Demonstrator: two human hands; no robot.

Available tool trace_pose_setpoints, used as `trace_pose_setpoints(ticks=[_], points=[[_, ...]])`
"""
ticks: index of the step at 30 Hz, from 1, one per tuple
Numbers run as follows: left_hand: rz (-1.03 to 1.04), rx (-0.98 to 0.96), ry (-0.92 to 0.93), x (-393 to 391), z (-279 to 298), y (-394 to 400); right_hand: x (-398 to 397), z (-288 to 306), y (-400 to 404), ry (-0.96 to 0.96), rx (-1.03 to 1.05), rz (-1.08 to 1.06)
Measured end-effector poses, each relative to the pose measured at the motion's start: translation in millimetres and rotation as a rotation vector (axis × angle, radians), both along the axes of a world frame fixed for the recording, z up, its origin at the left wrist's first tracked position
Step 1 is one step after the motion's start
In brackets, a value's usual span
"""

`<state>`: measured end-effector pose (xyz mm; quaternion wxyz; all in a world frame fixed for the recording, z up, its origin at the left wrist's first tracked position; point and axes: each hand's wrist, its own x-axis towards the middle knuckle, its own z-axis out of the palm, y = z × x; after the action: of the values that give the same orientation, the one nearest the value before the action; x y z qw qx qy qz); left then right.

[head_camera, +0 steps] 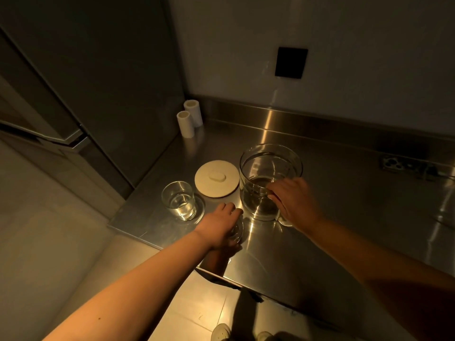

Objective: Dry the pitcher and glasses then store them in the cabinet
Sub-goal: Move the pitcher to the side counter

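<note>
Counter [332, 217] under my hands: brushed steel, glossy, reflecting light. Pitcher [269, 168] my right hand [294, 200] grips: clear smooth glass. Glass [179, 200] on clear glass coaster [200, 212]: same clear shine. Second glass [236, 231] under my left hand [219, 226]: clear. Round lid [216, 178]: matt cream. Two rolls [189, 121]: matt white, paper-like. Wall plate [291, 62]: matt black.

— What's your steel counter [344, 217] carrying?
— At its back left corner you have two white cylinders [189, 120], side by side. Nearer the left edge stands your glass [179, 200] on a clear coaster [200, 212]. A round cream lid [217, 178] lies flat just behind it, and the pitcher [268, 180] stands beside the lid.
— Anything at the front edge?
— A second glass [235, 231], mostly hidden.
</note>
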<state>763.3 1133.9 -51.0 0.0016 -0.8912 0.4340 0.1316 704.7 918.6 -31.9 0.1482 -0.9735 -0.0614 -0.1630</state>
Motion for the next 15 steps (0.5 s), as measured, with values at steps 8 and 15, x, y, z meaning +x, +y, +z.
trace_pose_setpoints(ticks=[8,15], points=[[0.012,0.002,0.010,-0.6,-2.6,-5.2,-1.1,-0.8,-1.3,-0.065,-0.001,0.043],[0.034,-0.006,0.014,-1.1,-7.0,-6.0,2.6,-8.6,-3.8,-0.085,-0.038,0.039]])
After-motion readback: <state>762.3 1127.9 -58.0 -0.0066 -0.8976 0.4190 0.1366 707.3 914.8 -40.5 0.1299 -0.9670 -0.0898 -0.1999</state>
